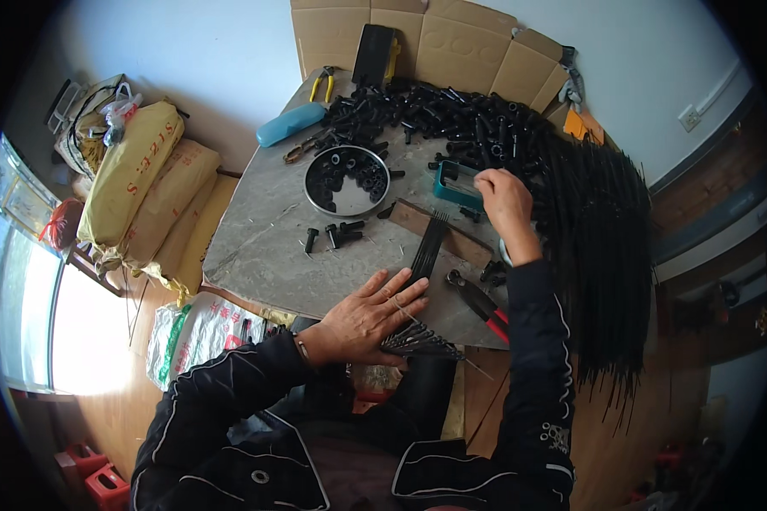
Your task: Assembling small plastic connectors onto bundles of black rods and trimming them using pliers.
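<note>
My left hand (366,317) lies flat with its fingers stretched, over a row of thin black rods (429,251) at the near table edge. The rods' far ends rest on a wooden strip (460,241); their near ends, twisted-looking, stick out below my palm. My right hand (508,204) is closed in a pinch at the right end of a teal rectangular box (453,184). Whatever its fingers hold is too small to make out. Beside the rods lie pliers with red-and-black handles (477,307).
A round metal dish (347,204) holds black ring-like parts. Black tubular parts (435,111) are heaped at the back, with a long bundle of black rods (601,255) hanging off the right edge. A blue case (291,125) and yellow-handled pliers (322,83) lie far left.
</note>
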Tool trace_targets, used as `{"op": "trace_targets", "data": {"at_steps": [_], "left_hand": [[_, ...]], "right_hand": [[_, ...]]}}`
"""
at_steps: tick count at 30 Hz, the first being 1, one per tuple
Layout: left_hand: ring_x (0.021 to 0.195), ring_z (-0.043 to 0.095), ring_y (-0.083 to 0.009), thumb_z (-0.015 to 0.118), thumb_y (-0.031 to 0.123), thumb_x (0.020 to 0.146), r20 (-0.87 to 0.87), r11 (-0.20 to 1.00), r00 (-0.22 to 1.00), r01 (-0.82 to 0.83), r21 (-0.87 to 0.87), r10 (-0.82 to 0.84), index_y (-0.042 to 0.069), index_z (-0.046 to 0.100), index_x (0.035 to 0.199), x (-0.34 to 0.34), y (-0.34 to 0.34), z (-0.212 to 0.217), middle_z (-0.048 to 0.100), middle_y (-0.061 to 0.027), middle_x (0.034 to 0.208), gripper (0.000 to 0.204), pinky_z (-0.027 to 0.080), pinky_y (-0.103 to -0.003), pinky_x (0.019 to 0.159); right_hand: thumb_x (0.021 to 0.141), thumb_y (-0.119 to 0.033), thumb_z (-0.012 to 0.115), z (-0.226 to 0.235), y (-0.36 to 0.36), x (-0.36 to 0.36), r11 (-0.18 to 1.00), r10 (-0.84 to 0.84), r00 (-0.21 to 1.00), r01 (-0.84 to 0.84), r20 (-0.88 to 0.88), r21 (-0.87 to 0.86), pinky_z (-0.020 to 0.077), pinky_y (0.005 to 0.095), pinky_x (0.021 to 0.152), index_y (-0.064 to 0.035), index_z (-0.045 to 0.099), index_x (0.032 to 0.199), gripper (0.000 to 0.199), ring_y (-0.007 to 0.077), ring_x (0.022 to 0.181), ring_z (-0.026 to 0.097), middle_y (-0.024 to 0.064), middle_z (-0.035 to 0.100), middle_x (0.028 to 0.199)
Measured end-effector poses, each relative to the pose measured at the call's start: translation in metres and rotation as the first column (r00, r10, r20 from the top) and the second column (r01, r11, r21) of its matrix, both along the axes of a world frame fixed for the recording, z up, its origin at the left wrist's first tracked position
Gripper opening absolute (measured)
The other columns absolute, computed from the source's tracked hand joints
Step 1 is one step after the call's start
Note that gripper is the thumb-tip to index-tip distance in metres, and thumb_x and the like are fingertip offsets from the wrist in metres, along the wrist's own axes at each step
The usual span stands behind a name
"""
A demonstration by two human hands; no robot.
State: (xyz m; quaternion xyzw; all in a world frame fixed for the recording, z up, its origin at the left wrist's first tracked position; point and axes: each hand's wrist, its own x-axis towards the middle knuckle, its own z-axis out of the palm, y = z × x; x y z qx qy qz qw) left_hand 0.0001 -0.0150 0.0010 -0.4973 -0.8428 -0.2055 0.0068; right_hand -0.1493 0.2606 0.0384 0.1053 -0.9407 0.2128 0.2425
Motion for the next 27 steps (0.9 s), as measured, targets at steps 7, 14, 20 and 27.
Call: {"op": "trace_targets", "data": {"at_steps": [7, 14, 20, 27], "left_hand": [[0.146, 0.013, -0.0326, 0.072, 0.058, 0.068, 0.026, 0.999, 0.999, 0.034, -0.009, -0.034, 0.007, 0.030, 0.147, 0.007, -0.001, -0.005, 0.019, -0.0120, 0.157, 0.104, 0.012, -0.049, 0.117], [0.147, 0.013, -0.0319, 0.071, 0.060, 0.069, 0.014, 0.998, 0.998, 0.054, -0.039, -0.054, 0.007, 0.031, 0.147, 0.005, -0.003, -0.002, 0.019, -0.0115, 0.157, 0.102, 0.011, -0.049, 0.118], [0.147, 0.013, -0.0315, 0.072, 0.059, 0.067, 0.031, 0.998, 0.999, 0.046, -0.030, -0.045, 0.008, 0.031, 0.147, 0.005, -0.003, -0.005, 0.019, -0.0115, 0.158, 0.103, 0.011, -0.049, 0.118], [0.147, 0.012, -0.0314, 0.074, 0.057, 0.065, 0.041, 0.998, 0.998, 0.047, -0.039, -0.045, 0.009, 0.030, 0.148, 0.006, -0.001, -0.003, 0.019, -0.0111, 0.158, 0.105, 0.011, -0.049, 0.118]], "right_hand": [[0.076, -0.021, 0.068, -0.012, 0.007, -0.031, 0.976, -0.150, 0.953, 0.100, 0.262, 0.194, 0.0498, 0.0399, 0.076, -0.0112, 0.070, 0.080, 0.011, 0.0297, 0.087, 0.064, 0.0082, 0.066, 0.086], [0.074, -0.018, 0.069, -0.003, 0.015, -0.012, 0.983, -0.045, 0.999, 0.050, -0.031, 0.177, 0.0473, 0.0405, 0.074, -0.0103, 0.066, 0.073, 0.009, 0.0289, 0.085, 0.063, 0.0058, 0.065, 0.080], [0.080, -0.014, 0.065, -0.003, -0.001, 0.041, 0.981, 0.193, 0.964, -0.182, 0.183, -0.072, 0.0489, 0.0398, 0.074, -0.0081, 0.068, 0.084, 0.008, 0.0313, 0.084, 0.063, 0.0084, 0.066, 0.086], [0.086, -0.010, 0.061, -0.021, 0.007, 0.052, 0.929, 0.293, 0.892, -0.180, 0.344, -0.323, 0.0492, 0.0340, 0.075, -0.0032, 0.069, 0.096, 0.015, 0.0272, 0.085, 0.065, 0.0103, 0.066, 0.092]]}}
